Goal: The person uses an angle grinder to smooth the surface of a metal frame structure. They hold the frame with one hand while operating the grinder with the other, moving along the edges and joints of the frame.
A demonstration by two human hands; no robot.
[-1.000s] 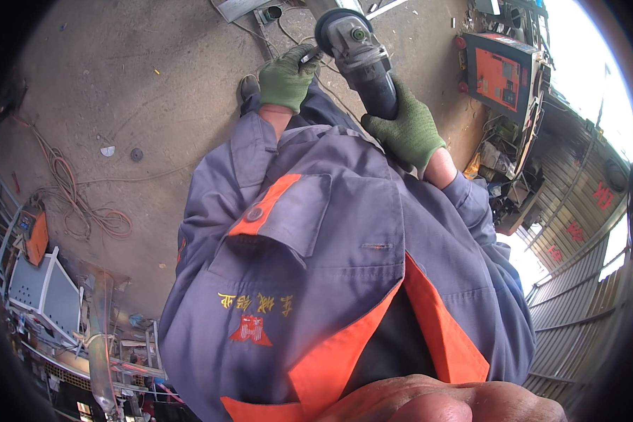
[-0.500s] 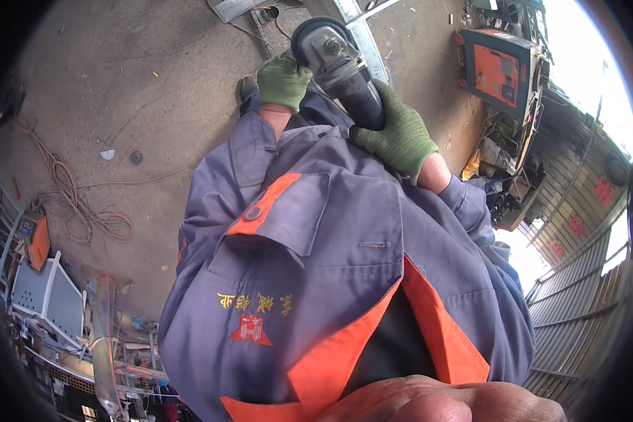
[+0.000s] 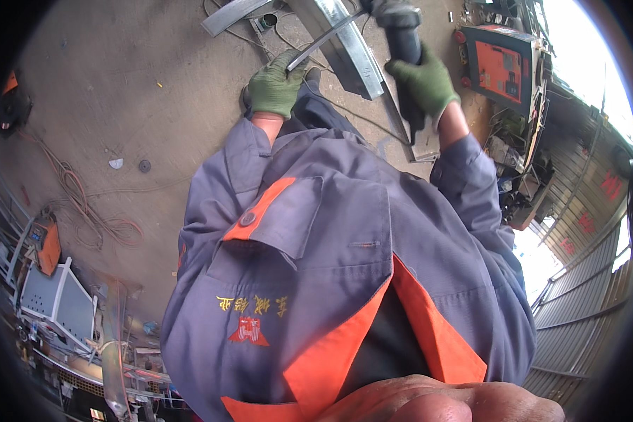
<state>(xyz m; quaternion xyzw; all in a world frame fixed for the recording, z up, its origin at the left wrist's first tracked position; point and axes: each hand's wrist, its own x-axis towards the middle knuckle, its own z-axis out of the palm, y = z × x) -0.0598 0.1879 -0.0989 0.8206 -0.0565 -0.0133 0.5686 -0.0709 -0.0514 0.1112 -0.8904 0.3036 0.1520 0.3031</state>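
Note:
My left hand [image 3: 274,88], in a green knit glove, is closed around the near end of a thin metal bar [image 3: 325,41]. The bar slants away to the right, across a galvanized steel beam [image 3: 344,53]. In my right hand [image 3: 429,83], gloved the same way, is an angle grinder [image 3: 403,43], gripped by its dark body. The grinder's head points away from me, near the far end of the bar. It is dark, blurred and cut off by the top edge, so its disc cannot be made out.
Another metal piece [image 3: 235,14] lies at the far left of the beam, with cables around it. An orange-and-grey machine [image 3: 501,69] stands at the right. Coiled hoses [image 3: 84,204] and a small dark disc [image 3: 144,166] lie on the floor at left, near a grey cabinet [image 3: 60,299].
The grinder has moved away from me and to the right in my right hand, its head leaving the space beside my left hand. The bar in my left hand now shows clearly.

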